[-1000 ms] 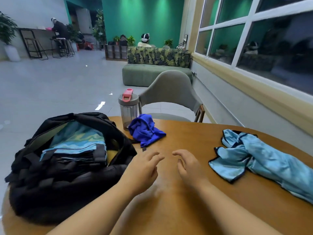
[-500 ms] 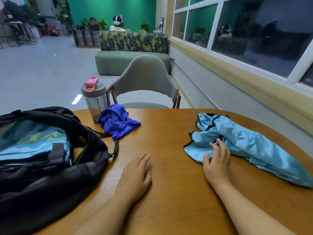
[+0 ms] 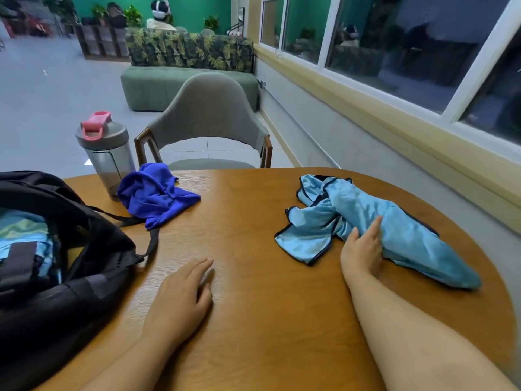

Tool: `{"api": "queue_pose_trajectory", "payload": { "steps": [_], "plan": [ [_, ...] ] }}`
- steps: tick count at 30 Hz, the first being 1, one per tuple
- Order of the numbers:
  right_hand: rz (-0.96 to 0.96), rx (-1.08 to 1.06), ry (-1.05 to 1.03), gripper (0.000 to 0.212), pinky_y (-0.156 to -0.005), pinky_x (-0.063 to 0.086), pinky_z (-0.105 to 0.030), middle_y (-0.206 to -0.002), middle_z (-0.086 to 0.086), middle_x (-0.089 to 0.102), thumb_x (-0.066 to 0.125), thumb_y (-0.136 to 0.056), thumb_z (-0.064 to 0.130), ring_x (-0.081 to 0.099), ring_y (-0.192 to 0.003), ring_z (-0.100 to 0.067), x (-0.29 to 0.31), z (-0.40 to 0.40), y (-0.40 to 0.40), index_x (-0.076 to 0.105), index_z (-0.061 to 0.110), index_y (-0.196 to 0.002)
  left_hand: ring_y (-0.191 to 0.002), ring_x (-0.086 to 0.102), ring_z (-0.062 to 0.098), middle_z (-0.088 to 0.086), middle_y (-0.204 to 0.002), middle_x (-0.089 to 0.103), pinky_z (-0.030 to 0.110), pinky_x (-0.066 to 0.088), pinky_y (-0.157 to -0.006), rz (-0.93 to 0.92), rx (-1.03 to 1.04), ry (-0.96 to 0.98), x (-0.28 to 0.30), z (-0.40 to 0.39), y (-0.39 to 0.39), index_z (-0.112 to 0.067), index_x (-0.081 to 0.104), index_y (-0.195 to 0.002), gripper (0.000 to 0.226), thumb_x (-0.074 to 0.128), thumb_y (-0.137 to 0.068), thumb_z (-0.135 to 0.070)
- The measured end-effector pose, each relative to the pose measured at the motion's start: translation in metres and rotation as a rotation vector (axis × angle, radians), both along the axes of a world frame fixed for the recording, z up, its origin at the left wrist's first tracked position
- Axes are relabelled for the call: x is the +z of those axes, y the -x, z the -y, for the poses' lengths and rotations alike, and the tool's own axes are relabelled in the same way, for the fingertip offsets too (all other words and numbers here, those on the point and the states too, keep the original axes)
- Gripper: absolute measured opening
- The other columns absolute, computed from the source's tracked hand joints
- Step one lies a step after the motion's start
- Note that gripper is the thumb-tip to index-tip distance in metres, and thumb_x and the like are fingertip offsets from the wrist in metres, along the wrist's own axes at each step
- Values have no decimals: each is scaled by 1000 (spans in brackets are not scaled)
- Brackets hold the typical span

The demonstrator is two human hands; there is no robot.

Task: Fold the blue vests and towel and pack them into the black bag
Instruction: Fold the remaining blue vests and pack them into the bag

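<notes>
A crumpled light blue vest (image 3: 408, 238) with black trim lies on the right of the round wooden table (image 3: 267, 334). My right hand (image 3: 361, 249) holds its near edge, thumb on top, fingers hidden under the cloth. My left hand (image 3: 180, 300) rests flat on the bare wood, holding nothing. A crumpled dark blue cloth (image 3: 155, 196) lies at the back left. The black bag (image 3: 70, 292) stands open at the left edge, with a folded light blue garment (image 3: 25, 235) inside it.
A grey shaker bottle (image 3: 107, 159) with a pink lid stands behind the dark blue cloth. A grey chair (image 3: 208, 114) faces the table's far side. A bag strap (image 3: 153, 241) trails onto the wood. A window wall runs along the right.
My right hand has moved right from the middle of the table onto the light blue vest and taken hold of it. My left hand has settled flat. The view has turned right.
</notes>
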State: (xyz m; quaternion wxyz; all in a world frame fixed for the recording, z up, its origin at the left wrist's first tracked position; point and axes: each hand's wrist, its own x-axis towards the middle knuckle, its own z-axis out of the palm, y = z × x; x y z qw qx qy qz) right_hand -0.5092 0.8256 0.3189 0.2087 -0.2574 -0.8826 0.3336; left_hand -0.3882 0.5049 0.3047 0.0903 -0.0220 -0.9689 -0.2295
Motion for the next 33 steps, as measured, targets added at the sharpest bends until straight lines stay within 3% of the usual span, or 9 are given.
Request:
{"api": "queue_pose_trajectory", "payload": {
  "steps": [4, 6, 9, 11, 15, 19, 27, 31, 33],
  "plan": [
    [56, -73, 46, 62, -91, 44, -49, -146, -16, 38, 43, -101, 25, 47, -123, -37, 1, -10, 5, 11, 17, -153, -134, 36, 7, -12, -145, 42, 22, 25, -108, -4, 19, -6, 0, -1, 0, -29, 41, -142, 51, 53, -93, -26],
    [90, -81, 29, 50, -85, 45, -46, -141, -16, 41, 41, -102, 26, 52, -112, -37, -1, -14, 8, 28, 15, -149, -134, 37, 7, -11, -145, 43, 23, 25, -108, 6, 22, -5, 0, 0, 2, -30, 41, -142, 51, 52, -92, -28],
    [11, -90, 72, 34, -80, 42, -38, -126, -14, 47, 41, -102, 25, 50, -90, -27, -4, -16, 8, 59, 8, -125, -129, 44, 9, -10, -139, 50, 26, 31, -105, 12, 29, 1, -2, 1, 5, -27, 47, -138, 53, 45, -86, -35],
    [-122, -117, 129, 30, -84, 40, -34, -119, -13, 48, 47, -100, 24, 46, -93, -24, -5, -15, 4, 66, 4, -113, -125, 48, 11, -9, -134, 54, 29, 35, -102, 12, 29, -15, -3, 2, 4, -26, 51, -135, 54, 44, -83, -36],
    [-329, -178, 257, 28, -89, 34, -25, -122, -9, 49, 54, -96, 23, 45, -113, -25, 11, -8, -10, 68, 4, -112, -124, 48, 10, -10, -133, 54, 28, 34, -103, 17, 40, -30, -2, 1, 4, -26, 51, -135, 48, 54, -87, -29],
    [-461, -84, 434, 29, -90, 37, -22, -124, -3, 50, 50, -99, 23, 49, -105, -11, 54, 2, -16, 63, 5, -118, -122, 51, 12, -8, -131, 56, 29, 37, -101, 26, 39, -25, 2, 1, 3, -26, 53, -133, 48, 53, -85, -31],
    [-564, 225, 813, 16, -84, 50, -30, -91, 8, 65, 51, -99, 24, 60, -91, -11, 117, 45, -35, 65, 23, -94, -143, 13, 3, -23, -153, 21, 31, 18, -116, 257, -85, 131, 13, 3, -1, -47, 26, -144, 81, 11, -68, -72],
    [-622, 436, 964, 25, -89, 50, -38, -89, 7, 68, 50, -99, 21, 61, -92, -14, 150, 75, -60, 67, 32, -84, -146, 10, 10, -15, -156, 20, 33, 13, -118, 385, -64, 69, 32, -6, -5, -41, 33, -143, 52, 35, -93, -58],
    [-594, 556, 1022, 27, -85, 51, -37, -87, 7, 68, 49, -99, 19, 61, -89, -14, 162, 93, -76, 67, 31, -83, -145, 16, 15, -4, -154, 30, 30, 16, -115, 399, -44, -228, 57, -18, -16, -35, 44, -136, 39, 34, -100, -45]
  ]
}}
